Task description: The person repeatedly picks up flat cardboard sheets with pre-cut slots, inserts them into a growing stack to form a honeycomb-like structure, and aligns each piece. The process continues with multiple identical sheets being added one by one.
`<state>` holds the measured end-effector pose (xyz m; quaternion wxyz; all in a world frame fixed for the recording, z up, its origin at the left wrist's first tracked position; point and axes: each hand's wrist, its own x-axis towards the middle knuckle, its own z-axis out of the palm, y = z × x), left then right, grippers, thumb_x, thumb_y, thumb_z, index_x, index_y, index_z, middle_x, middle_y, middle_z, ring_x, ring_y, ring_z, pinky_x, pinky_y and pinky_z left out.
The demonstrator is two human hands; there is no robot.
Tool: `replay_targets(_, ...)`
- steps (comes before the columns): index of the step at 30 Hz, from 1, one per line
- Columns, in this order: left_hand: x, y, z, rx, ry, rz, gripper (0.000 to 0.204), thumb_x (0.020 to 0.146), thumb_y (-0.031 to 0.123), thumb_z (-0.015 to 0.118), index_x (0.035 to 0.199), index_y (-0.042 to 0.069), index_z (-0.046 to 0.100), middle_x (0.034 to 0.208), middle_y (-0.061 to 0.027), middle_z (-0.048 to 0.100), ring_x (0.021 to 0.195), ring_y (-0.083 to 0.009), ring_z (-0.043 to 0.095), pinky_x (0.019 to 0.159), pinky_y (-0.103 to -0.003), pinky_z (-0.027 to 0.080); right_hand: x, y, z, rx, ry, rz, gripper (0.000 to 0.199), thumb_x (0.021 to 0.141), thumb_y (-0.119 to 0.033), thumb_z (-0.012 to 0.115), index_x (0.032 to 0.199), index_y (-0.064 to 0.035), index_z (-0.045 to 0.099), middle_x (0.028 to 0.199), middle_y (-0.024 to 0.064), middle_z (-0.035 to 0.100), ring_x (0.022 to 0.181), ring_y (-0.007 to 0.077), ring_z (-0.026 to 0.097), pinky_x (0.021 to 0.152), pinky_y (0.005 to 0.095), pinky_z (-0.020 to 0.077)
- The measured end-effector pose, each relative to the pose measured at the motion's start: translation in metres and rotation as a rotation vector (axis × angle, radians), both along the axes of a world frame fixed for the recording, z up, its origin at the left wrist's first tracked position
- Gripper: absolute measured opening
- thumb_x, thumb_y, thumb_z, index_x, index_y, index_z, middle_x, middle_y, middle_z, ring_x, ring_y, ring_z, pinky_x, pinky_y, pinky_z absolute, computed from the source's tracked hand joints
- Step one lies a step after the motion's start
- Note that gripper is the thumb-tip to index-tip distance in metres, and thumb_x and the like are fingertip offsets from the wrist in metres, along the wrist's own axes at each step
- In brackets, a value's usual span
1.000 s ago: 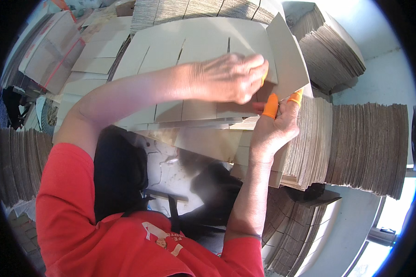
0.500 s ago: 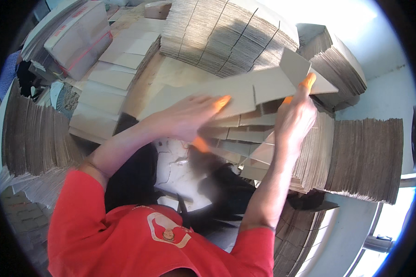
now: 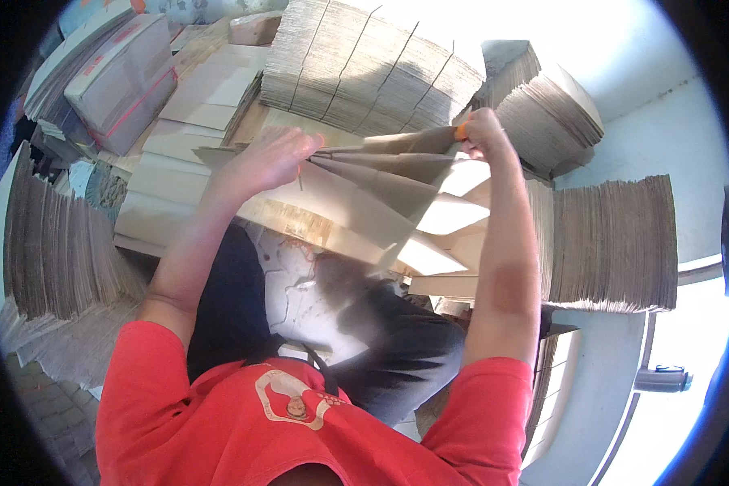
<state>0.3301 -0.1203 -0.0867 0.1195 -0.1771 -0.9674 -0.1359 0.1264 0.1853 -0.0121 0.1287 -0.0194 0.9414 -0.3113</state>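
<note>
Between my hands hangs a slotted cardboard divider (image 3: 381,182), its crossing strips fanned out and slightly blurred. My left hand (image 3: 279,158) is closed on its left end, fingers bent over the upper edge. At the upper right corner my right hand (image 3: 484,134) pinches the far edge of the strips. Orange covers show on fingertips of both hands. The divider is raised and tilted over the wooden work table (image 3: 287,223). Its lower strips spread down toward my lap, and my left fingertips are partly smeared.
A tall stack of slotted cardboard strips (image 3: 364,65) stands at the back. More cardboard stacks rise at the right (image 3: 611,243), back right (image 3: 547,121) and left (image 3: 65,235). Flat cardboard pieces (image 3: 170,158) overlap in a row left of me, beside a strapped bundle (image 3: 121,89).
Both hands have moved left, the left one also upward. The cardboard, flatter before, now hangs with its strips fanned open between them.
</note>
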Motion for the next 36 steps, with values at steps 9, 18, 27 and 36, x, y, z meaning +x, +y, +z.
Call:
replay_targets(9, 0.021, -0.017, -0.001, -0.009, -0.217, 0.142, 0.094, 0.076, 0.018, 0.076, 0.155, 0.018, 0.025, 0.147, -0.0158, 0.045, 0.139, -0.0327, 0.037, 0.113, -0.046, 0.029, 0.187, -0.019, -0.043, 0.712, 0.850, 0.172, 0.083, 0.090, -0.056, 0.061, 0.134, 0.0108, 0.042, 0.054, 0.0051, 0.057, 0.041, 0.0197, 0.059, 0.035, 0.0344, 0.0447)
replay_targets(18, 0.052, -0.060, -0.072, 0.420, 0.518, 0.556, 0.070, 0.091, 0.035, 0.065, 0.150, 0.010, 0.035, 0.150, -0.0149, 0.041, 0.141, -0.0400, 0.030, 0.115, -0.049, 0.023, 0.257, 0.011, -0.081, 0.412, 0.436, 0.132, 0.064, 0.088, -0.005, 0.056, 0.146, 0.0056, 0.031, 0.077, 0.0186, 0.066, 0.068, 0.0346, 0.067, 0.062, 0.0451, 0.0534)
replay_targets(27, 0.003, -0.071, -0.113, 1.689, 0.117, 0.292, 0.073, 0.101, 0.058, 0.036, 0.153, 0.007, 0.029, 0.152, -0.0120, 0.036, 0.136, -0.0258, 0.037, 0.116, -0.038, 0.025, 0.246, 0.051, -0.097, 0.453, 0.630, 0.019, 0.050, 0.083, 0.000, 0.058, 0.132, -0.0062, 0.057, 0.074, 0.0162, 0.066, 0.065, 0.0341, 0.067, 0.060, 0.0443, 0.0526)
replay_targets(36, -0.085, -0.129, -0.115, 1.905, -0.073, 0.205, 0.088, 0.093, 0.075, 0.031, 0.151, 0.009, 0.033, 0.151, -0.0081, 0.041, 0.136, -0.0222, 0.032, 0.116, -0.042, 0.022, 0.251, 0.045, -0.088, 0.368, 0.516, 0.199, 0.042, 0.091, -0.011, 0.060, 0.132, -0.0016, 0.054, 0.087, 0.0144, 0.065, 0.077, 0.0292, 0.068, 0.065, 0.0404, 0.0558)
